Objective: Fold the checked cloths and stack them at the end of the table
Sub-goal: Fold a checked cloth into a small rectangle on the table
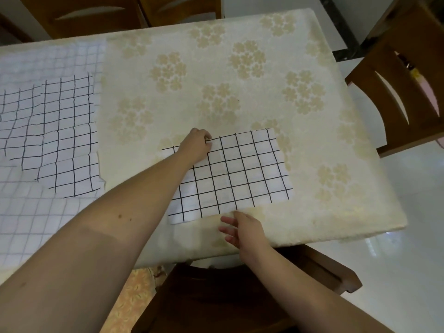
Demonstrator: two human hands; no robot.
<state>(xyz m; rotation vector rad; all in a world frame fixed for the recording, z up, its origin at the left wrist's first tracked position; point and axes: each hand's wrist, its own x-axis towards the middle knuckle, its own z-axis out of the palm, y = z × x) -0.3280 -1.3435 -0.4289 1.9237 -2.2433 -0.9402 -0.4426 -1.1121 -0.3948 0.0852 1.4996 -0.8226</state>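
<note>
A white cloth with a black check [240, 174] lies flat and folded into a rectangle near the table's front edge, right of the middle. My left hand [197, 146] pinches its far edge with curled fingers. At the near edge of that cloth is my right hand [242, 228], thumb touching the hem and fingers spread and straight. More checked cloths [60, 133] lie unfolded and overlapping in a heap at the left of the table; some show the pale reverse side.
The table [240, 68] wears a cream cover with beige flowers. Wooden chairs stand at the right [394, 99], at the back [120, 13] and just under the front edge [216, 296]. The floor is pale and glossy.
</note>
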